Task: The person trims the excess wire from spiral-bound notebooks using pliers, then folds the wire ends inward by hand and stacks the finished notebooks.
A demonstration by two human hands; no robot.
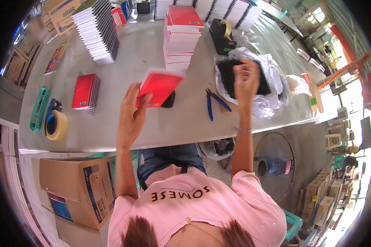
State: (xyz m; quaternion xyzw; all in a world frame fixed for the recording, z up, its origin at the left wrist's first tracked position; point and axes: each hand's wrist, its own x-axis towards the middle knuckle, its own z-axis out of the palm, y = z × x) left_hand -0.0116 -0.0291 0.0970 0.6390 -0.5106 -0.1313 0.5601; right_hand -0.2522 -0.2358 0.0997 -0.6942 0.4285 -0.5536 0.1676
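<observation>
My left hand (132, 108) is closed around a red notebook (160, 88), raised over the table and slightly blurred. Its bound edge cannot be made out. A small black object (169, 101) shows partly behind it. Over a pile of black spiral binding coils (228, 78) on crumpled white wrapping, my right hand (247, 76) has its fingers curled together; whatever they pinch is too small or blurred to see. Blue-handled pliers (210, 108) lie between my hands, jaws pointing away. To the left rest red notebooks (85, 90) with coils along their edge.
Beyond my hands stand a stack of red notebooks (178, 39), a black tape dispenser (221, 38) and a tall spiral-bound stack (95, 35). A green basket (39, 109) and tape roll (58, 125) sit far left. Below the table are a cardboard box (76, 189) and a fan (274, 164).
</observation>
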